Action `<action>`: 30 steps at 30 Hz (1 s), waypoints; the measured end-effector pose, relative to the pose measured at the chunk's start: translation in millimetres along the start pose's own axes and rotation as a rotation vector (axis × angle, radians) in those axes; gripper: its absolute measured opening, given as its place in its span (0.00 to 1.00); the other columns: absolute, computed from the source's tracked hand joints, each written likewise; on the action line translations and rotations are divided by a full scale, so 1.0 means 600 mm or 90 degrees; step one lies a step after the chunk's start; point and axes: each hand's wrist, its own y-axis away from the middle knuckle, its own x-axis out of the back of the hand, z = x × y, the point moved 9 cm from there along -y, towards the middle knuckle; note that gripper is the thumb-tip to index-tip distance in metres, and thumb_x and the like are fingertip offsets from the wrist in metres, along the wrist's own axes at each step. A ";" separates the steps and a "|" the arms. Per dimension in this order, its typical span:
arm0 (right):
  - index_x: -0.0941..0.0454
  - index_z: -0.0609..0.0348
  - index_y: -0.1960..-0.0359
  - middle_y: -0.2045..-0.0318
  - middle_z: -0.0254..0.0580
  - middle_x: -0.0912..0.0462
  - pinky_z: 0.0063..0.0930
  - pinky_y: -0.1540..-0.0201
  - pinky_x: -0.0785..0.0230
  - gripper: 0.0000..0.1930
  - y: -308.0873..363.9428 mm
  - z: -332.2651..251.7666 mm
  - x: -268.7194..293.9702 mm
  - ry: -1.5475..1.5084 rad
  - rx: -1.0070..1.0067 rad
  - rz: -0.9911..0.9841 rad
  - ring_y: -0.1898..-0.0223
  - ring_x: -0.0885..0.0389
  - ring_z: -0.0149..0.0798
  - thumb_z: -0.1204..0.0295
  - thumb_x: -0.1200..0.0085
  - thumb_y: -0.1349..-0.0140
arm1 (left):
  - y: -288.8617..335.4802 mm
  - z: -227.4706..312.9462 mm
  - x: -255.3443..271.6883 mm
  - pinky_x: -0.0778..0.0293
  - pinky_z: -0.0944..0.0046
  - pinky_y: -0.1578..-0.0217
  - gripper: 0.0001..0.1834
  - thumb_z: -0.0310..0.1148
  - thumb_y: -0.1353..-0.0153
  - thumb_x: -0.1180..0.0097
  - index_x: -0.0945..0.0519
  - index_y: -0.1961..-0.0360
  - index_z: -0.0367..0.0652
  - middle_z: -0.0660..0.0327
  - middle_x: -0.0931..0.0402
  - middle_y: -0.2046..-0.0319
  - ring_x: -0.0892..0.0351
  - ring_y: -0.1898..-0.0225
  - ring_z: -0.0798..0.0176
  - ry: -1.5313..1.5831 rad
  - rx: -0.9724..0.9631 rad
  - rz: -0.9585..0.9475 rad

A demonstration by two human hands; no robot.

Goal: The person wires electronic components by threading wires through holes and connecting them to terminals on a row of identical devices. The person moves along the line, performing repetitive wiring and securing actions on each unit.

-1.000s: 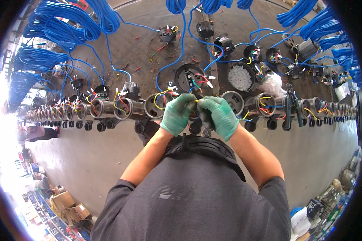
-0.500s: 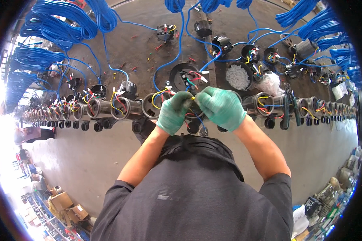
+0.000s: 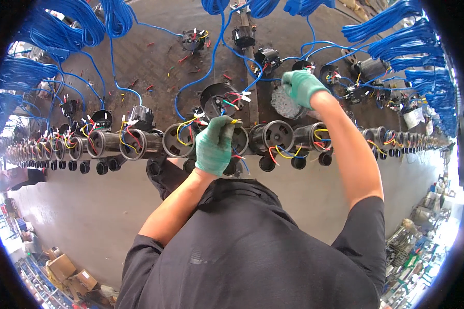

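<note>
My left hand (image 3: 215, 147), in a green glove, is closed in a pinch on a yellow wire (image 3: 236, 121). It stands in front of an open black cylindrical housing (image 3: 239, 140) from which red and blue wires hang. My right hand (image 3: 303, 88), gloved the same way, is over the far edge of a bowl of small clear plastic pieces (image 3: 285, 104). Its fingers are curled, and whatever lies between them is hidden. Just beyond my left hand, a round black part (image 3: 211, 97) holds red, green and blue wires with white connectors.
Similar black housings (image 3: 277, 135) with loose coloured wires line the near table edge on both sides. Coiled blue cables (image 3: 407, 44) hang at the far left and right. Black motor parts (image 3: 193, 39) and small red bits lie on the dark table.
My right hand has left my left hand and moved away and to the right, over the bowl. My left hand keeps its pinch on the yellow wire. The whole view has shifted slightly.
</note>
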 end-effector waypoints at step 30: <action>0.20 0.60 0.49 0.65 0.45 0.12 0.33 0.56 0.21 0.12 0.154 -0.150 0.048 -0.537 0.128 0.127 0.63 0.14 0.34 0.80 0.40 0.33 | -0.007 -0.002 -0.014 0.19 0.60 0.62 0.08 0.23 0.30 0.39 0.19 0.51 0.39 0.50 0.14 0.65 0.11 0.65 0.52 0.004 -0.002 -0.013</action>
